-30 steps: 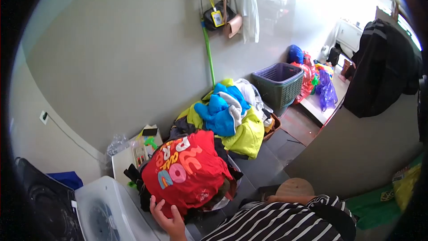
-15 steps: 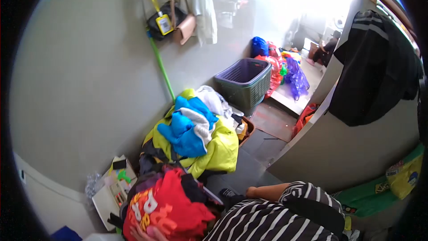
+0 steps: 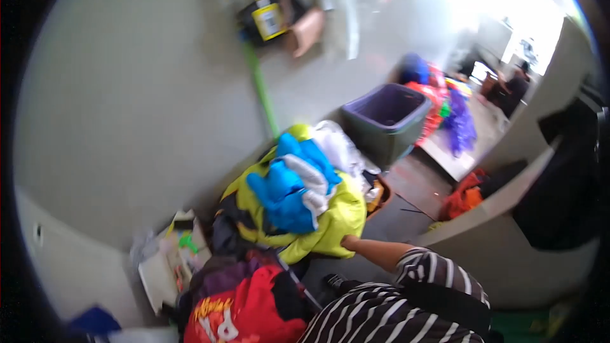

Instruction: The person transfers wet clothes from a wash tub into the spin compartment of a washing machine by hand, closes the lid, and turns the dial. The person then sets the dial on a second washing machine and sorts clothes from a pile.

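My right hand (image 3: 349, 242), at the end of a bare forearm with a striped sleeve, is at the lower right edge of a yellow-green jacket (image 3: 346, 206). Its fingers look curled closed; blur hides whether they grip the fabric. The jacket lies on a heap, with a bright blue garment with grey-white lining (image 3: 289, 194) on top and white cloth (image 3: 337, 143) behind. Close to my body, a red garment with yellow and white print (image 3: 248, 308) rests beside dark purple clothing (image 3: 222, 276). My left hand is out of view.
Behind the heap stands a grey-green laundry basket (image 3: 387, 124), near red and purple plastic bags (image 3: 460, 124). A green pole (image 3: 260, 92) leans on the wall under hanging bags (image 3: 305, 32). A low partition (image 3: 483, 235) borders the right side. Another person (image 3: 513, 92) sits far off.
My right hand has reached forward from beside my body to the yellow-green jacket. My left hand, on the red garment before, has left the view. The camera has turned left.
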The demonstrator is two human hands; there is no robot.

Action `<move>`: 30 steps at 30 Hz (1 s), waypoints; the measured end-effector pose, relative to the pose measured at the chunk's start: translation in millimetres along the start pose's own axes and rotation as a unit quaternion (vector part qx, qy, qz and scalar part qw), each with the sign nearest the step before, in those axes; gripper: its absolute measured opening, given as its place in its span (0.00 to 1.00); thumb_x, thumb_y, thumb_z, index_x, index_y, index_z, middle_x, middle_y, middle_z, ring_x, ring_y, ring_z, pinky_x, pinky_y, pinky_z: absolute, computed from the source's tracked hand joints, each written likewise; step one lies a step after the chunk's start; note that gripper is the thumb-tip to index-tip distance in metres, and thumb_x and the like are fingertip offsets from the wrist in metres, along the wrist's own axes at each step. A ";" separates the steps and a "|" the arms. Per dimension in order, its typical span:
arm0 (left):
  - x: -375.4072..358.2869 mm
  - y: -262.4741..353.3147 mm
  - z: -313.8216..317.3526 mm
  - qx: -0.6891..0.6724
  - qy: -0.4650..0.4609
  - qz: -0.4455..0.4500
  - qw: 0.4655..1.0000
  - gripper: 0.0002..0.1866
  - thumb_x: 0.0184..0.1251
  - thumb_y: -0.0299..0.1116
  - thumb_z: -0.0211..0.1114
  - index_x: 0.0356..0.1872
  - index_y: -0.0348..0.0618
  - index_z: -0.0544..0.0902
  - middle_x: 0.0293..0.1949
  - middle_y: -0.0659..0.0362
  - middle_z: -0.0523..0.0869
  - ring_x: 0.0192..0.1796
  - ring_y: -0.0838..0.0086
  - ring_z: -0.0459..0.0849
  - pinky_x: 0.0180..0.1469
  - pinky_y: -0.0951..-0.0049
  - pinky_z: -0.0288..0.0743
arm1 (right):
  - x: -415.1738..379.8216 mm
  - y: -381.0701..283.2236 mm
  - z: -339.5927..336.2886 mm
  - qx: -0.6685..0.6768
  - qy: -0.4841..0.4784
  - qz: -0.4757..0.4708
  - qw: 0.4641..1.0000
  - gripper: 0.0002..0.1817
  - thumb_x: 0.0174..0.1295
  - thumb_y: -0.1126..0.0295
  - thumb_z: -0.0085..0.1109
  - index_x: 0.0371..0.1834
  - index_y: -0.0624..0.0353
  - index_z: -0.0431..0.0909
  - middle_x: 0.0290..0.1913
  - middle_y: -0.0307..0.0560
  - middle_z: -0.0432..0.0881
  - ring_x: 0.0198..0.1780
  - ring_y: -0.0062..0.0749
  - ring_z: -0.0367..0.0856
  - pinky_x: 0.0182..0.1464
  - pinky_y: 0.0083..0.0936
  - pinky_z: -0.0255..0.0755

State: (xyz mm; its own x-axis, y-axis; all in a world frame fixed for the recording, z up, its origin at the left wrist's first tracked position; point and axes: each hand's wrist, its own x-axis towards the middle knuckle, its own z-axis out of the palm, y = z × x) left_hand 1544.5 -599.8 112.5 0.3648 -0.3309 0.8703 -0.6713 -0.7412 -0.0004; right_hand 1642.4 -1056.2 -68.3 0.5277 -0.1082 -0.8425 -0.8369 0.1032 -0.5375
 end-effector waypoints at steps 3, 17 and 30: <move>-45.1 32.2 -17.9 0.046 -0.134 -0.376 0.916 0.22 0.64 0.40 0.43 0.54 0.37 0.67 0.60 0.44 0.64 0.64 0.49 0.58 0.63 0.54 0.51 | -4.6 5.2 7.7 -0.073 -0.112 0.013 0.991 0.16 0.54 0.60 0.54 0.42 0.57 0.77 0.37 0.43 0.77 0.33 0.32 0.73 0.36 0.28 0.66; -17.2 51.0 -23.4 0.013 -0.092 -0.455 0.886 0.35 0.50 0.57 0.56 0.54 0.40 0.68 0.63 0.45 0.61 0.67 0.47 0.52 0.64 0.43 0.36 | 21.7 23.6 25.1 -0.282 -0.366 -0.059 0.885 0.14 0.54 0.64 0.56 0.41 0.59 0.76 0.36 0.42 0.77 0.34 0.29 0.71 0.37 0.26 0.66; 55.1 61.5 -6.2 0.130 -0.137 -0.624 0.758 0.38 0.44 0.59 0.62 0.53 0.44 0.70 0.66 0.45 0.55 0.67 0.43 0.48 0.64 0.42 0.39 | 200.3 -139.9 227.2 -0.401 -0.142 -0.347 0.836 0.10 0.52 0.65 0.56 0.33 0.59 0.78 0.28 0.43 0.78 0.29 0.31 0.72 0.34 0.25 0.67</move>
State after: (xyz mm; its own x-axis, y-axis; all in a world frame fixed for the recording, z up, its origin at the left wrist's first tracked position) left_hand 1519.3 -659.9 163.5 0.7555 0.6403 0.1387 0.4437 -0.6558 0.6108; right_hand 1898.1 -867.7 -170.1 0.8444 0.3846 -0.3730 -0.0819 -0.5953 -0.7993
